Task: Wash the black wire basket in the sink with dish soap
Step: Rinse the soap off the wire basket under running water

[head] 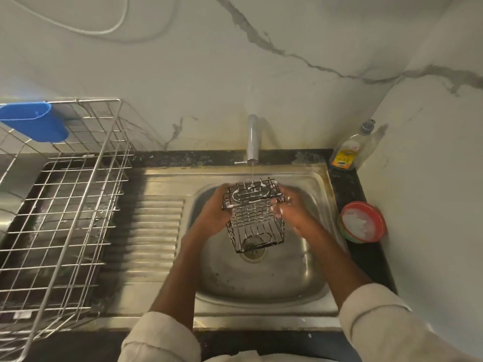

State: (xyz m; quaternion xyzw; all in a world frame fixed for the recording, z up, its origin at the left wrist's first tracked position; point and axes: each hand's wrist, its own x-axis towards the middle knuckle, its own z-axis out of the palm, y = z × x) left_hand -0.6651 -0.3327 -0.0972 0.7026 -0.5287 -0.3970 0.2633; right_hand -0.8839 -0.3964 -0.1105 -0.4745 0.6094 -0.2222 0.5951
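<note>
- Nearest to me I see my two cream cloth sleeves (162, 338), and from them both forearms reach forward over the steel sink (261, 283).
- My left hand (213, 212) grips the left side of the black wire basket (254, 218), with the fingers curled around its wires.
- My right hand (291, 210) holds the right side of the same basket; white soap foam sits on its fingers.
- The basket is above the sink bowl, tilted, with its far end under the thin stream of water from the grey metal tap (252, 138). Some foam is on the upper wires.
- The round drain (253, 253) shows just below the near end of the basket.
- A clear dish soap bottle with yellow label (349, 150) stands on the dark counter in the right back corner.
- A red round plastic tub with white paste (362, 222) lies just right of the sink.
- On the left stands a big silver wire dish rack (65, 205), and a blue plastic cup (34, 121) hangs on its back edge.
</note>
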